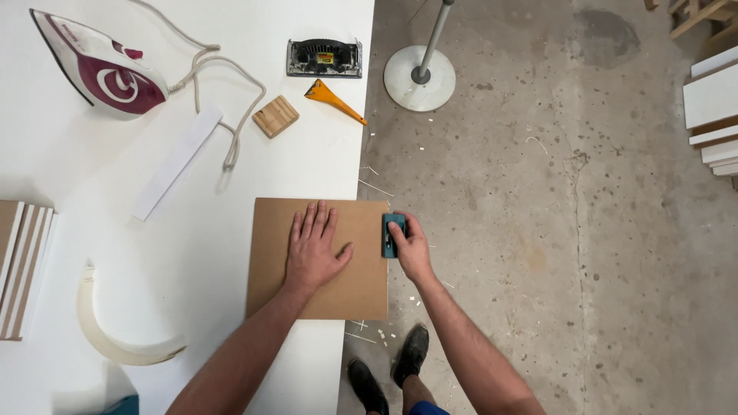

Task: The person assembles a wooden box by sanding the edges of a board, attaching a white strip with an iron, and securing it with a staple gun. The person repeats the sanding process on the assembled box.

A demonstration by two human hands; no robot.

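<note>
In the centre of the frame a brown board (338, 292) lies flat on the white desk (192, 230), its right edge jutting just past the desk's edge over the concrete floor (553, 230). The left hand (314, 250) rests palm down on the board's upper middle, fingers spread and pointing toward the top of the frame, thumb angled out to the right; it grips nothing, only presses flat. The right hand (411, 250) sits just to the right of it, off the desk's edge, with its fingers closed around a small teal block-shaped tool (393, 234). That tool touches the board's right edge near its upper corner, and its long axis runs up and down the frame, parallel to that edge. So the tool lies at the fingertips of the right hand, directly left of the palm, while the left hand is near but apart from it, with a strip of bare board between them. The board's edge runs on below the tool toward the bottom of the frame.

Farther up the desk lie an iron (100, 69) with its cord at the upper left, a white strip (177, 161), a small wooden block (276, 116), an orange scraper (332, 98) and a dark sanding tool (324, 58). A curved pale offcut (115, 338) lies at the lower left, beside stacked panels (23, 265) at the left edge. Thin pale shavings dot the floor by the person's shoes (392, 365).
</note>
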